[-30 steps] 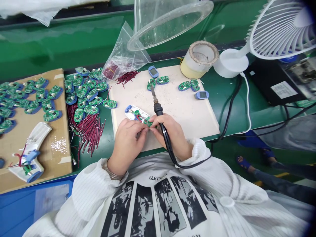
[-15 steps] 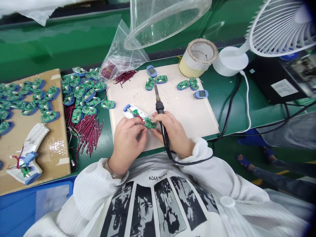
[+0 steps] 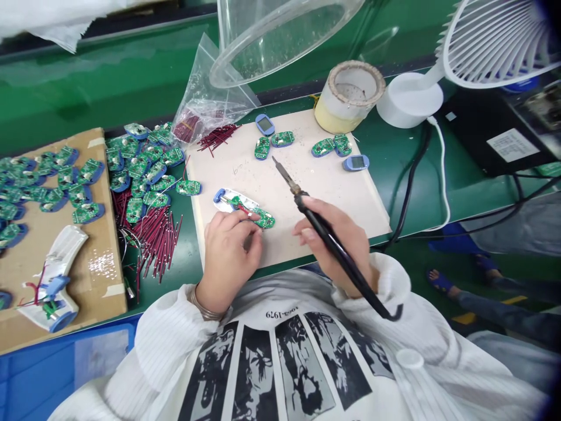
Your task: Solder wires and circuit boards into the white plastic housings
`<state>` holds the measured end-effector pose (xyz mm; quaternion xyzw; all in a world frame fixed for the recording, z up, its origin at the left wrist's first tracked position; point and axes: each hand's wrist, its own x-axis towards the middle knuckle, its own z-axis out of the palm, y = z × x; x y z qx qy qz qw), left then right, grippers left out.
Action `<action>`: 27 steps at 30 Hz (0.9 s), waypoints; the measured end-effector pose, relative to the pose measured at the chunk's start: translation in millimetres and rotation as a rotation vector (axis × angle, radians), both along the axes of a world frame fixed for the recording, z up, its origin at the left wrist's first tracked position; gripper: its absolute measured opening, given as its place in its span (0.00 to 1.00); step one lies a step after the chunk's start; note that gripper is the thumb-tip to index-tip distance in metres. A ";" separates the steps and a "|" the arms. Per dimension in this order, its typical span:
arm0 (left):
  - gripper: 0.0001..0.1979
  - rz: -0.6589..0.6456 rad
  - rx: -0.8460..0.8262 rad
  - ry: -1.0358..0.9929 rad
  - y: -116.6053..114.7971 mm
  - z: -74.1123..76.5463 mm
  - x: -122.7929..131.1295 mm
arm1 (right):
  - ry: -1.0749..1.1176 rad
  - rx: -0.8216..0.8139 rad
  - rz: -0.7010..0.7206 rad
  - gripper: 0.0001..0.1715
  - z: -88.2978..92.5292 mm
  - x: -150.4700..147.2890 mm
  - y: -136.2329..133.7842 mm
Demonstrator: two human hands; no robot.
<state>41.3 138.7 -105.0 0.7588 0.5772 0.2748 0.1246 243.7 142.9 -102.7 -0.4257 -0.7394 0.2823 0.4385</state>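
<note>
My right hand (image 3: 339, 237) grips a black soldering iron (image 3: 322, 228), its metal tip pointing up and left over the beige work mat (image 3: 324, 187). My left hand (image 3: 228, 251) is closed, its fingertips pinching a small green circuit board (image 3: 264, 219) joined by red wires to a white and blue casing (image 3: 228, 199) on the mat. The right hand is a little to the right of the board and apart from it.
Several green boards (image 3: 140, 164) and red wires (image 3: 160, 240) lie left of the mat. A cardboard sheet (image 3: 94, 257) holds more boards and a white casing (image 3: 55, 275). A tape roll (image 3: 348, 96), white fan (image 3: 495, 41), clear hood (image 3: 280, 35) and cables (image 3: 412, 193) stand behind and right.
My right hand has let go of the board and drawn right with the soldering iron, which now tilts left. The left hand stays on the board.
</note>
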 end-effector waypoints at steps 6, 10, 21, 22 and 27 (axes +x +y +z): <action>0.04 0.025 -0.014 0.028 0.9 -1.4 1.2 | -0.053 0.044 -0.057 0.16 14.7 14.1 -24.7; 0.04 0.032 -0.018 0.032 1.3 -2.4 1.7 | -0.114 0.162 -0.018 0.13 22.9 11.0 -25.6; 0.05 0.035 -0.023 0.016 1.3 -2.8 1.3 | -0.090 0.208 -0.070 0.17 17.8 6.4 -30.8; 0.05 0.036 -0.022 0.018 1.3 -2.9 1.3 | -0.082 0.210 -0.075 0.16 17.3 5.6 -30.8; 0.05 0.035 -0.035 0.028 1.5 -3.2 1.0 | -0.065 0.201 -0.092 0.16 15.2 1.7 -31.0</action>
